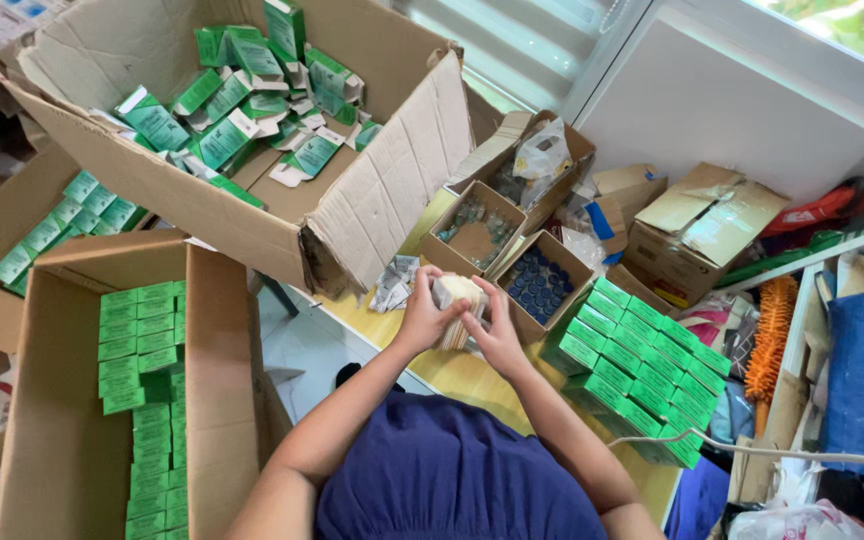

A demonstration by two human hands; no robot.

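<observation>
Gripping a paper stack [457, 300] between them, the left hand [420, 318] and right hand [497, 335] are both closing on it over the yellow table [452, 375], just in front of a small box of blue caps [542, 283]. Green cartons [642, 370] are sitting in rows to the right, loose ones [252, 100] lying in the big box [372, 200] and more standing in the left box [142, 400].

You have a single view, from the camera on your head. It looks steeply down past your chest onto the bench [472, 385], which sits mid-frame and close, about at arm's reach. Left of the bench the frame takes in open cardboard boxes [222, 330] from above; beyond the bench, at the top right, it reaches the white wall [712, 110] under a window.
</observation>
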